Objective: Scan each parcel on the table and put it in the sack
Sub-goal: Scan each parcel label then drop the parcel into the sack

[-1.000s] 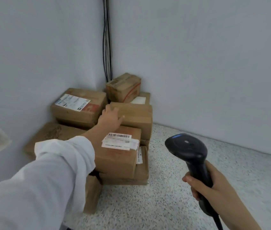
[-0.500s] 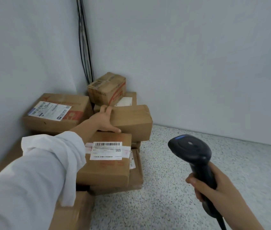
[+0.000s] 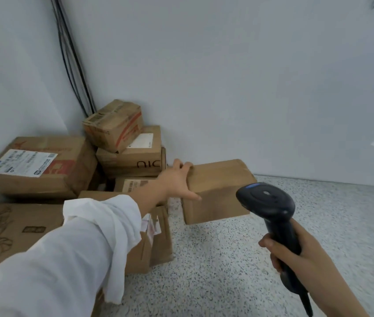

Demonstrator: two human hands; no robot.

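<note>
— One parcel [image 3: 218, 191]: plain brown carton, no label showing, over the table [image 3: 227, 271] beside the stack?
— Yes, my left hand [image 3: 176, 181] clasps its end. One scanner [image 3: 266, 200], my right hand [image 3: 295, 255] wrapped round it. At least six stacked cartons [image 3: 32, 165].

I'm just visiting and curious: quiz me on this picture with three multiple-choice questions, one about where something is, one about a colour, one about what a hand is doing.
1. Where is the plain parcel that the left hand grips?
A) on top of the pile
B) right of the pile, over the speckled table
C) on the floor

2. What colour is the scanner?
A) black
B) white
C) red

3. What is the right hand doing?
A) lying flat and empty
B) pointing upward
C) gripping the scanner's handle

Answers: 1 B, the parcel sits clear of the stacked boxes; 2 A, its head and handle are black; 3 C, the fingers curl round the handle.
</note>
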